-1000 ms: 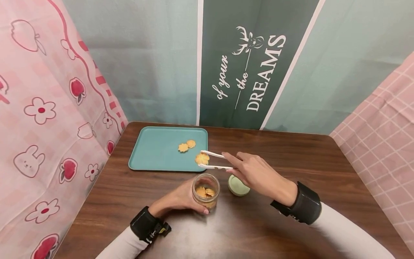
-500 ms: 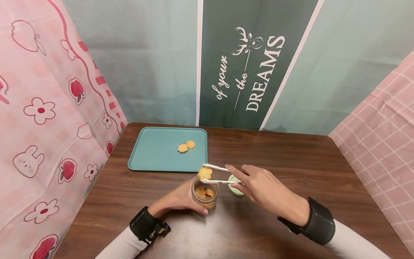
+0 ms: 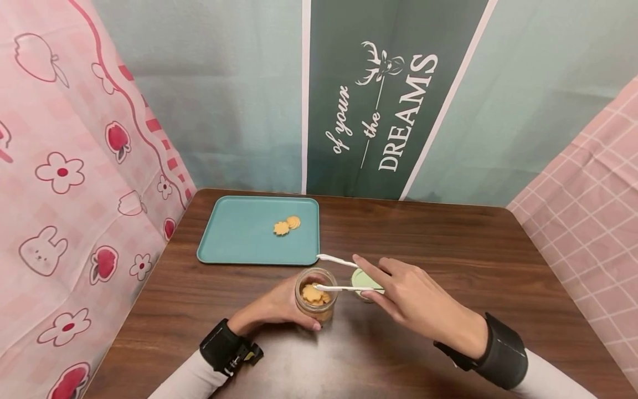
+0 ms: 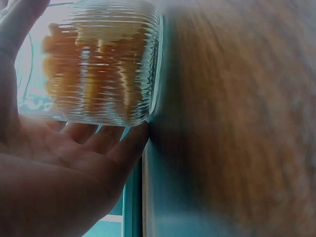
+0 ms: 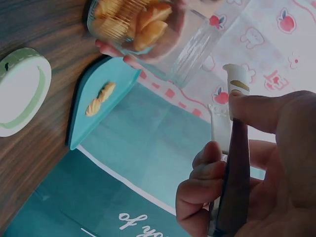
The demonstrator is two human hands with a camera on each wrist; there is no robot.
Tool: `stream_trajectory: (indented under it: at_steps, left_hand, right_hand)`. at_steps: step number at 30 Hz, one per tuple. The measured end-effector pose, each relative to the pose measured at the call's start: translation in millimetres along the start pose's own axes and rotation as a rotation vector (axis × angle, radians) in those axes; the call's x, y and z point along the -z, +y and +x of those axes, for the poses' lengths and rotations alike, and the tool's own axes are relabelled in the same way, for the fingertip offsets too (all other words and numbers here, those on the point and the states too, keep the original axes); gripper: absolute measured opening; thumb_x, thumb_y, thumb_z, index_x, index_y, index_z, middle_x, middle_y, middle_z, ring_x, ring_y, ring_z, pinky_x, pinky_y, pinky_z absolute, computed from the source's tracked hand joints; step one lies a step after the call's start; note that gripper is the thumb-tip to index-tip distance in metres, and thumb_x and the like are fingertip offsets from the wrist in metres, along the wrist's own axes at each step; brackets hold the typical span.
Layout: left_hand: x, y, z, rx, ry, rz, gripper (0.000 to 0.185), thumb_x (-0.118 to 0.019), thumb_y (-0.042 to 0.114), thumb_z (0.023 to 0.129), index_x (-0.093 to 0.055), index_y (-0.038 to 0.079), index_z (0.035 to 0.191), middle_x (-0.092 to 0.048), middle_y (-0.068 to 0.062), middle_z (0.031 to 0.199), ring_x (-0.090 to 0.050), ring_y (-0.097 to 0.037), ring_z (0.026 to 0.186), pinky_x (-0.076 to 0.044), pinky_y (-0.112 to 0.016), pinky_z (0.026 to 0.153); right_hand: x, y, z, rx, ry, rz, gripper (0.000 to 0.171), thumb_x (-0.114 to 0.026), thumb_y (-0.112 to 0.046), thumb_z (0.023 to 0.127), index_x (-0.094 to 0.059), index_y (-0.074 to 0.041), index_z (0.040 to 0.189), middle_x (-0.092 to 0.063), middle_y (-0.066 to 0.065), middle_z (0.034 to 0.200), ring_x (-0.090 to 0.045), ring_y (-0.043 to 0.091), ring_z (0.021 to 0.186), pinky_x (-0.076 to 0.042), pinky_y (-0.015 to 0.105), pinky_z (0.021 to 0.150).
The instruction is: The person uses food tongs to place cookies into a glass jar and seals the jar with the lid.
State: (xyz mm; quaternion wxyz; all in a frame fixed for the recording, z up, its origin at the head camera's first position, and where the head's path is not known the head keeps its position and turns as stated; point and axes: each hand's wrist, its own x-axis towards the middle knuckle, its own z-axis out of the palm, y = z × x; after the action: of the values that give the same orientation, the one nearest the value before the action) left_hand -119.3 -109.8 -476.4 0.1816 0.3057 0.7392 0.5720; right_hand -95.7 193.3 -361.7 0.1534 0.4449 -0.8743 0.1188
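My left hand (image 3: 279, 305) grips an open glass jar (image 3: 325, 317) that stands on the table, its fingers and thumb wrapped round the side. Through the ribbed wall in the left wrist view, several golden cookies (image 4: 94, 64) show. At the top of the pile lies a flower-shaped cookie (image 3: 312, 293). In my right hand (image 3: 416, 296) is a pair of tongs (image 3: 344, 288), its white tips spread apart with nothing between them. One tip is over the jar's mouth, the other beyond its far rim. The right wrist view shows the thumb and fingers pinching the tongs' arms (image 5: 234, 173).
Behind the jar, a teal tray (image 3: 234, 233) bears two cookies (image 3: 281, 228) side by side near its right end. A pale green lid (image 3: 365, 279) lies right of the jar, partly beneath the tongs. Printed curtains (image 3: 239, 111) hang round the wooden table (image 3: 423, 233).
The tongs came from the tray's right edge toward me to the jar and spread apart. The cookie they held has dropped into the jar. My left hand and the jar stayed put.
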Motion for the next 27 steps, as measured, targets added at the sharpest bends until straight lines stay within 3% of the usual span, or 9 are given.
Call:
stream_trajectory:
  at_steps: [3, 8, 14, 20, 27]
  left_hand:
    - [-0.2, -0.2, 0.7, -0.015, 0.001, 0.01, 0.087, -0.1, 0.014, 0.07, -0.055, 0.013, 0.145, -0.063, -0.001, 0.14, -0.059, -0.02, 0.13, -0.043, -0.032, 0.117]
    - [-0.5, 0.3, 0.7, 0.014, 0.005, 0.043, 0.091, -0.101, 0.016, 0.069, -0.054, 0.012, 0.146, -0.06, -0.001, 0.143, -0.056, -0.018, 0.133, -0.042, -0.032, 0.118]
    - [0.0, 0.7, -0.4, 0.02, 0.005, 0.041, 0.089, -0.101, 0.018, 0.07, -0.054, 0.01, 0.145, -0.064, -0.004, 0.138, -0.059, -0.019, 0.128, -0.044, -0.031, 0.116]
    - [0.5, -0.2, 0.1, -0.016, 0.004, 0.047, 0.082, -0.101, 0.019, 0.07, -0.058, 0.014, 0.14, -0.065, 0.001, 0.135, -0.06, -0.019, 0.128, -0.043, -0.033, 0.117]
    - [0.8, 0.9, 0.1, 0.007, 0.013, 0.054, 0.082, -0.101, 0.02, 0.07, -0.058, 0.014, 0.139, -0.064, 0.003, 0.134, -0.059, -0.016, 0.127, -0.044, -0.032, 0.116]
  right_hand:
    - [0.9, 2.0, -0.1, -0.006, -0.004, 0.003, 0.058, -0.038, -0.047, 0.113, -0.05, -0.013, 0.158, -0.046, -0.008, 0.085, -0.036, 0.001, 0.067, -0.035, 0.017, 0.059]
    - [-1.7, 5.7, 0.6, -0.008, 0.015, 0.001, 0.058, -0.036, -0.047, 0.113, -0.052, -0.012, 0.157, -0.048, -0.007, 0.084, -0.037, 0.001, 0.066, -0.037, 0.018, 0.059]
    - [-4.3, 10.8, 6.9, -0.013, 0.056, 0.003, 0.061, -0.035, -0.049, 0.113, -0.053, -0.009, 0.155, -0.048, -0.005, 0.082, -0.04, 0.003, 0.065, -0.039, 0.02, 0.058]
    - [-8.4, 16.0, 18.3, -0.027, 0.069, 0.018, 0.055, -0.052, -0.042, 0.112, -0.053, -0.008, 0.155, -0.05, -0.004, 0.081, -0.043, 0.006, 0.064, -0.043, 0.022, 0.059]
    - [-12.9, 18.3, 27.5, -0.057, 0.046, 0.034, 0.063, -0.076, -0.026, 0.1, -0.053, -0.009, 0.155, -0.054, -0.001, 0.081, -0.044, 0.006, 0.063, -0.042, 0.023, 0.058]
